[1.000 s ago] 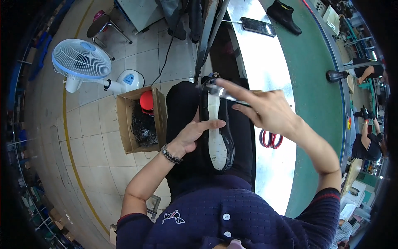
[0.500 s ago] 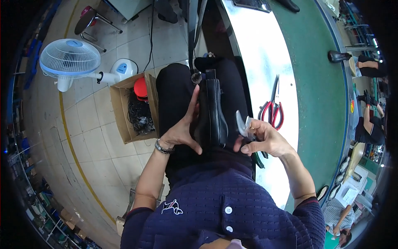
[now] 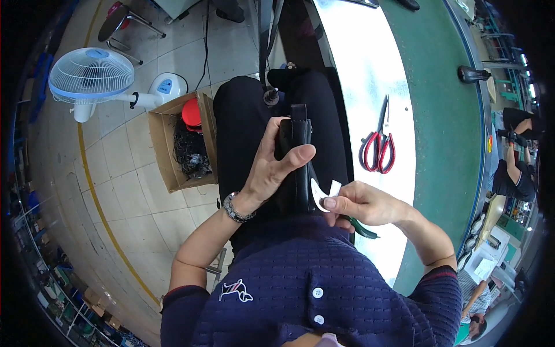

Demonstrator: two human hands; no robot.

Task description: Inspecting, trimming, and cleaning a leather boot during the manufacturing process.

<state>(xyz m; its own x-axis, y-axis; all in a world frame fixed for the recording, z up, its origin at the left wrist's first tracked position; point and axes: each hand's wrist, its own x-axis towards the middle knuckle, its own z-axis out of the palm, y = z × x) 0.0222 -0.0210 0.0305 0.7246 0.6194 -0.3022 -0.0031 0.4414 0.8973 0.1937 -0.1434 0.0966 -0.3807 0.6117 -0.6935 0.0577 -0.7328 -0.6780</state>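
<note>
Lengthwise twelve-to-six, the black leather shoe (image 3: 302,188) lies at ten o'clock from the right hand (image 3: 370,203) gripping pincers (image 3: 318,196), nearer the left hand (image 3: 267,172), its grip unclear.

Right now the left hand (image 3: 270,174) crosses the black shoe (image 3: 302,189), covering part of its upper, and whether they're pressed together I can't make out! Over to the right hand (image 3: 373,203): it's swallowing the middle of the tool (image 3: 317,194), joint hidden, just a green handle (image 3: 363,230) poking out below. Up top, the phone (image 3: 367,2) is chopped by the view's edge, and the dark boot (image 3: 409,4) shows only its toe. In the carton (image 3: 160,143), that dark tangle (image 3: 188,147) defies naming. Far left, the shelves' small goods (image 3: 43,283) shrink to specks.
</note>
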